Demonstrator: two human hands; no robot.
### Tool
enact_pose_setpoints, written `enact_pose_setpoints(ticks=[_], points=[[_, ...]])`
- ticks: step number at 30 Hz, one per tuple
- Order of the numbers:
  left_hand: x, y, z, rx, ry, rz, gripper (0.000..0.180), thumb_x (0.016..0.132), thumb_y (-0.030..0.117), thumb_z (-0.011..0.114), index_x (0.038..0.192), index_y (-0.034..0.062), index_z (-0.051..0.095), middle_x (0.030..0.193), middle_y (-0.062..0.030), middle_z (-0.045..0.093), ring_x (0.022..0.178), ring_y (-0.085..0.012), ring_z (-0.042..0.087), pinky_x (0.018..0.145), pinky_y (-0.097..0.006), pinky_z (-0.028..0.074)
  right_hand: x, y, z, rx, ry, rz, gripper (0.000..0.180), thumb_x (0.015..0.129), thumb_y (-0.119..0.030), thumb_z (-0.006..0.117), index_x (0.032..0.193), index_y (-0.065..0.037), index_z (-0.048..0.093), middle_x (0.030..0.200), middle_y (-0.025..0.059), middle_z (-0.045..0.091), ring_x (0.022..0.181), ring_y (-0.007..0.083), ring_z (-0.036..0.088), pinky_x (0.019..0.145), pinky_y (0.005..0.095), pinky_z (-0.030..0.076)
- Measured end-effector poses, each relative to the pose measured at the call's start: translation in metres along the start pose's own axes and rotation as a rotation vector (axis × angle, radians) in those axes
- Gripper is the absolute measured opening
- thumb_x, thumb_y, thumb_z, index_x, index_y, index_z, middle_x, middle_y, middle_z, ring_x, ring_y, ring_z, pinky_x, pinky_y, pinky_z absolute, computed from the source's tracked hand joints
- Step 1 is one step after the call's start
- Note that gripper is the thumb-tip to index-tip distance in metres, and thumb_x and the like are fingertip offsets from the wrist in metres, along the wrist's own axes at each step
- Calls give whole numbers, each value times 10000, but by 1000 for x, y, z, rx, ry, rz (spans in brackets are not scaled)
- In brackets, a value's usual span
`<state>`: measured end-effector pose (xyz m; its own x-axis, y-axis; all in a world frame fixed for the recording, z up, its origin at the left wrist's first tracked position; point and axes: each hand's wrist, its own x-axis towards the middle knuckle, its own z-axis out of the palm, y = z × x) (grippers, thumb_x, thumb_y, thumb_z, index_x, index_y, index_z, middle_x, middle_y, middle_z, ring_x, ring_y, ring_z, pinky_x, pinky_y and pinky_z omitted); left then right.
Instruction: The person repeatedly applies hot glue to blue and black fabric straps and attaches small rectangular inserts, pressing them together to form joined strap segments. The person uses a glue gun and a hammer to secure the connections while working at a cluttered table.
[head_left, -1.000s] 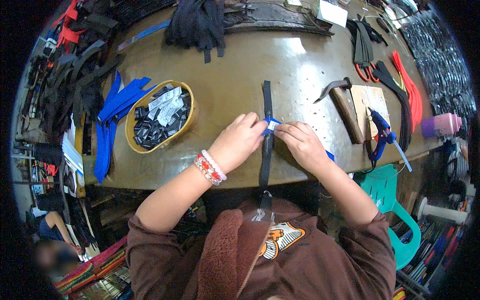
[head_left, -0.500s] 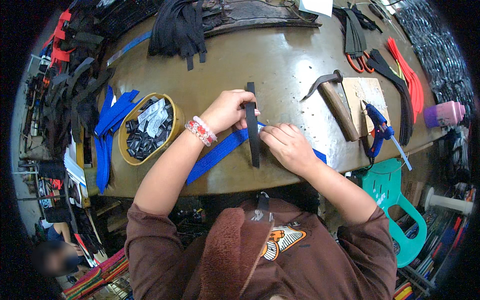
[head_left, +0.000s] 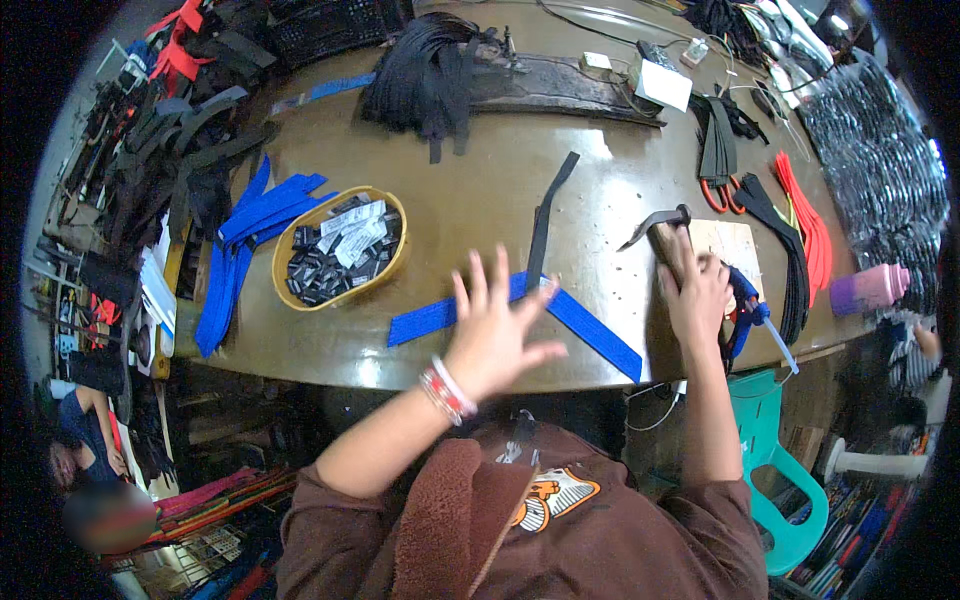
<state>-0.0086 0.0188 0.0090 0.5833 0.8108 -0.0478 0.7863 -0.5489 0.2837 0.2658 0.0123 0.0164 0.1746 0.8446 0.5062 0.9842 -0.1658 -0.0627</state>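
My left hand (head_left: 497, 335) hovers palm down over a blue webbing strap (head_left: 598, 338), its fingers spread and nothing in them. The strap lies bent in a shallow V, its peak partly hidden by my fingertips. A narrow black strap (head_left: 541, 225) runs away from that peak across the table, its near end meeting the blue webbing. My right hand (head_left: 700, 305) is closed around the wooden handle of a hammer (head_left: 660, 222) with a curved dark metal head. Its fingers cover most of the handle. Just right of that hand lies a blue glue gun (head_left: 745, 315) with a pale glue stick.
An oval yellow basket (head_left: 401, 245) of small black pieces and labels stands left, beside stacked blue straps (head_left: 235, 265). Behind the hammer are a wooden board (head_left: 738, 240), orange-handled scissors (head_left: 716, 197), and black and red strips (head_left: 808, 225). A green stool (head_left: 762, 450) stands below the table edge.
My left hand has let go of the black strap, which now lies on the table. My right hand has left the blue webbing and moved right to the hammer. The view has shifted.
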Motion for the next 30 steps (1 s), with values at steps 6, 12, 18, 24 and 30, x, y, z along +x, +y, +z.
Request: enact_pose_setpoints(ticks=[6, 12, 18, 24, 30], points=[[-36, 23, 38, -90, 157, 166, 793, 697, 744, 549, 1392, 400, 383, 1483, -329, 64, 1350, -559, 16, 1042, -685, 27, -34, -29, -32, 512, -72, 107, 499, 945, -106, 470, 1418, -236, 379, 807, 151, 544, 634, 195, 508, 604, 328, 451], [-39, 26, 24, -121, 127, 141, 791, 654, 713, 617, 1353, 382, 453, 1477, -336, 77, 1365, -531, 20, 1061, -660, 32, -97, -86, -80, 518, -568, 9, 534, 902, -41, 488, 1410, -165, 381, 1050, 253, 614, 942, 357, 637, 809, 424, 499], [-36, 24, 33, -122, 151, 146, 768, 681, 704, 600, 1360, 383, 443, 1473, -347, 71, 1372, -516, 33, 1078, -631, 45, -98, -87, -72, 689, -340, 7, 553, 908, -98, 505, 1424, -229, 353, 953, 263, 616, 824, 414, 623, 723, 456, 501], [-51, 36, 42, -187, 337, 187, 532, 778, 500, 624, 1242, 248, 557, 1370, -249, 345, 1254, -475, 320, 1020, -582, 271, -45, -42, -52, 843, -643, 498, 556, 862, -128, 599, 1385, -211, 429, 888, 169, 646, 702, 340, 615, 668, 394, 496], [-34, -12, -16, -651, 487, 115, 228, 764, 75, 624, 992, 75, 619, 1015, -84, 593, 969, -270, 571, 850, -386, 466, -38, 18, 20, 129, 41, -39, 492, 809, -182, 676, 1278, -145, 531, 1002, 134, 606, 922, 315, 556, 805, 399, 447]])
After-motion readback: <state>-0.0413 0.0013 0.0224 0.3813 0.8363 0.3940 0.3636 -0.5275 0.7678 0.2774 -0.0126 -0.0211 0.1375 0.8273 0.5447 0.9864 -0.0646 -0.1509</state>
